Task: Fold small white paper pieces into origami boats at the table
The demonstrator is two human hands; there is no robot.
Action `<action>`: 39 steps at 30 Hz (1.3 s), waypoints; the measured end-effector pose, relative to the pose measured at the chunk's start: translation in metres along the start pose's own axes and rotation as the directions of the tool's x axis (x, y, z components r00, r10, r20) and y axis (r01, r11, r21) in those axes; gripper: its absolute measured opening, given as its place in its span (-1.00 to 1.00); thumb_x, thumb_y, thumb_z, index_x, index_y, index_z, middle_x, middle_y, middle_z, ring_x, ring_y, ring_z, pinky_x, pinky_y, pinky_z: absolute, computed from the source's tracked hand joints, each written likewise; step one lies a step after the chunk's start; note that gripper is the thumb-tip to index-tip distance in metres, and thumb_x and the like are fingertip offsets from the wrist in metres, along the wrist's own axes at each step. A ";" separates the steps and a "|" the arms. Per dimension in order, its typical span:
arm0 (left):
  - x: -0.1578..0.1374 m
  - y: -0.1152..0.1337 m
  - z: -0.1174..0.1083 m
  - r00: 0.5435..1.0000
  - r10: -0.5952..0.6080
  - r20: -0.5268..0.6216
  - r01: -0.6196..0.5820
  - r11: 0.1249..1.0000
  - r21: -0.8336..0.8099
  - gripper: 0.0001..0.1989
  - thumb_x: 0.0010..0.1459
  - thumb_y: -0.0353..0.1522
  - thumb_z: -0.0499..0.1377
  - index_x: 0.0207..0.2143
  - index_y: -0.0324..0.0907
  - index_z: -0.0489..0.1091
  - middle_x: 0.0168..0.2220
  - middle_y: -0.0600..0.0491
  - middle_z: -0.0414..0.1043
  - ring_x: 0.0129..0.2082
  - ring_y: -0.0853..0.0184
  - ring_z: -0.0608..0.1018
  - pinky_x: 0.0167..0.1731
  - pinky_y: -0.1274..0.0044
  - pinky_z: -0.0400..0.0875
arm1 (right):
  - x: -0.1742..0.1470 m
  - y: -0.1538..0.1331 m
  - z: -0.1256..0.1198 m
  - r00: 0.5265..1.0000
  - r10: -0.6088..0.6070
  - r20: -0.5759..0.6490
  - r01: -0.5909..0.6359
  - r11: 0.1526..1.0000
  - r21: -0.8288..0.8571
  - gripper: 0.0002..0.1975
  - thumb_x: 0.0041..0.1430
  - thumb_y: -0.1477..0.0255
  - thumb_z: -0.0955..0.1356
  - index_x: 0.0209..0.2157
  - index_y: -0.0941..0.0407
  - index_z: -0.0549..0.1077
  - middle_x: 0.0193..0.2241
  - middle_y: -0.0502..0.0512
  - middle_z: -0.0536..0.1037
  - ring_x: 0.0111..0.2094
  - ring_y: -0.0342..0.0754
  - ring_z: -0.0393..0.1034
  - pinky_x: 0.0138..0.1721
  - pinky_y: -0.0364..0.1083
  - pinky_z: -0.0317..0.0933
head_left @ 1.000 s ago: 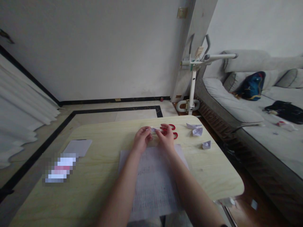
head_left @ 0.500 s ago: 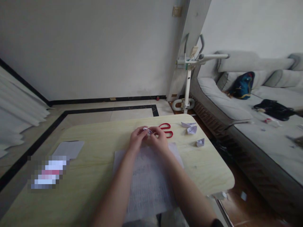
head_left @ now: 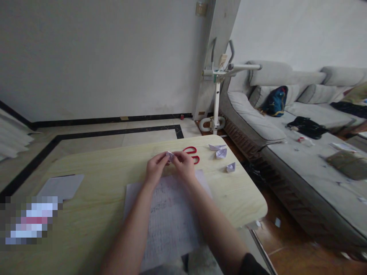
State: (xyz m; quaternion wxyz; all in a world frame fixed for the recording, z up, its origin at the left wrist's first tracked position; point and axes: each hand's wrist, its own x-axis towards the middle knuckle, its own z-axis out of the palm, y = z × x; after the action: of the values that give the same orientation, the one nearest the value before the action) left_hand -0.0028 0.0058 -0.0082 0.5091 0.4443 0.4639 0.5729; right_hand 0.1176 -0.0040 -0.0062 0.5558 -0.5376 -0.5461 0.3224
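White paper, thin and folded small, was the workpiece. I had the small folded paper (head_left: 170, 156) pinched between the fingertips of both hands, over the far half of the pale wooden table (head_left: 97, 191), just beyond the top edge of a written sheet (head_left: 172, 214). Clearance from the tabletop could not be read.

Left hand (head_left: 155, 167): fingers curled, thumb and forefinger gripping the near-left side of the piece. Right hand (head_left: 185, 165): closed likewise on the other side, knuckles just beside the red-handled scissors (head_left: 194, 156), whose blades were hidden from view. Most of the folds were covered by my fingers, so their exact shape could not be recorded.

Technique, as judged: a piece this small called for pressure from the fingertip pads only, one hand steadying while the other worked the crease. Even, light force seemed best, since a hard pull could have torn a corner or opened a neighbouring fold. Keeping both wrists low gave steadiness; shifting the right hand slightly away from the scissors would have left more room.

Nearby, to the right: a long folded piece (head_left: 217, 147), a cupped folded piece (head_left: 221, 153) just beside it, and a third folded piece (head_left: 231, 167) nearer me.
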 end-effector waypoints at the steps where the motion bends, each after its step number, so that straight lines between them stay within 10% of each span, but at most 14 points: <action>1: -0.001 0.000 0.000 0.999 0.031 -0.020 -0.030 0.998 0.055 -0.76 -0.07 -0.27 0.35 -0.34 -0.22 0.58 -0.36 -0.01 0.57 -0.40 0.30 0.53 -0.37 0.54 0.40 | 0.000 0.001 0.000 1.000 -0.003 -0.005 0.003 1.000 -0.021 -0.84 0.09 0.35 0.36 -0.34 0.10 0.56 -0.40 0.10 0.61 -0.37 0.01 0.47 -0.30 -0.05 0.30; 11: -0.003 -0.006 0.000 0.953 0.302 0.031 -0.294 0.894 0.339 -0.90 0.02 -0.41 0.28 -0.35 -0.12 0.54 -0.35 0.00 0.52 -0.37 0.27 0.50 -0.31 0.53 0.36 | -0.001 0.006 -0.001 0.997 -0.073 0.005 0.073 0.984 -0.160 -0.91 0.07 0.42 0.35 -0.41 0.09 0.52 -0.46 0.04 0.55 -0.47 -0.07 0.36 -0.36 -0.09 0.24; 39: 0.000 0.000 0.006 0.995 0.104 0.013 -0.101 0.986 -0.129 -0.75 -0.07 -0.22 0.36 -0.43 -0.21 0.49 -0.46 0.03 0.49 -0.48 0.34 0.51 -0.47 0.55 0.38 | 0.007 0.005 0.005 0.996 -0.031 -0.080 0.036 0.997 0.063 -0.77 -0.04 0.31 0.41 -0.49 0.08 0.27 -0.56 -0.10 0.32 -0.54 -0.16 0.20 -0.48 -0.15 0.13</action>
State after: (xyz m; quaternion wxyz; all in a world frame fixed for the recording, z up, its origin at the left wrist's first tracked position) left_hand 0.0026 0.0058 -0.0068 0.5112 0.4395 0.3976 0.6225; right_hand 0.1154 0.0048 -0.0097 0.5991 -0.5225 -0.5222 0.3089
